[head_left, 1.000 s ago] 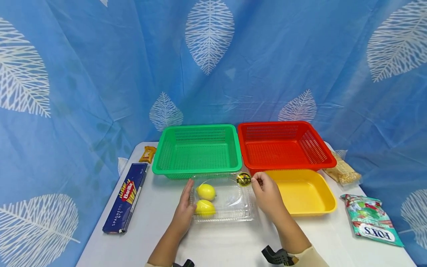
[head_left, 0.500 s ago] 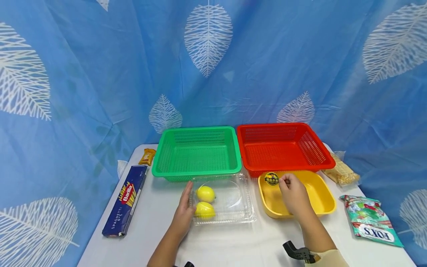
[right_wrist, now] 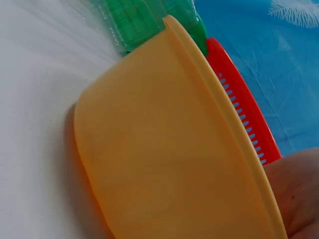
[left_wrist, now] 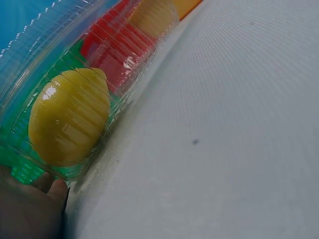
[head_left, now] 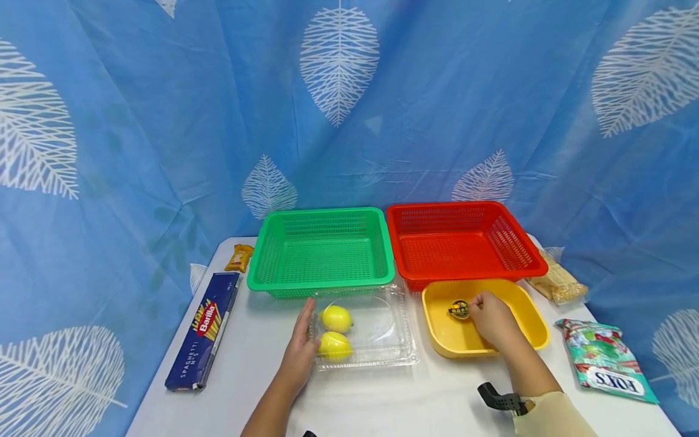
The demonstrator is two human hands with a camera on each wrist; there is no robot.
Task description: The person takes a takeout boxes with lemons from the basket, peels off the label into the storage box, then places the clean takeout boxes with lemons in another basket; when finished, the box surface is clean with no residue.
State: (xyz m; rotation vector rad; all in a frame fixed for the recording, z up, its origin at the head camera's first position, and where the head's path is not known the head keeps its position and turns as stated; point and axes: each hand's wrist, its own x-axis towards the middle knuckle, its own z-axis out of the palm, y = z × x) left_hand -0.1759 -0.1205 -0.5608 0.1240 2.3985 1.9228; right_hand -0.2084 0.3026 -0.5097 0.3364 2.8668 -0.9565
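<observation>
A clear plastic clamshell box holds two yellow lemons in its left half. My left hand rests against the box's left side, fingers straight. One lemon shows through the ribbed wall in the left wrist view. My right hand is down inside the yellow basin, fingers curled, and appears to pinch the edge of a round black-and-yellow label. The basin's wall hides the fingertips in the right wrist view.
A green basket and a red basket stand behind. To the left lie a blue spaghetti box and a small orange packet. A clear bag of pale food and a green FOX'S bag lie right.
My right hand has carried the label from the clamshell box's right edge rightward, then down into the yellow basin. My left hand has stayed at the box's left side.
</observation>
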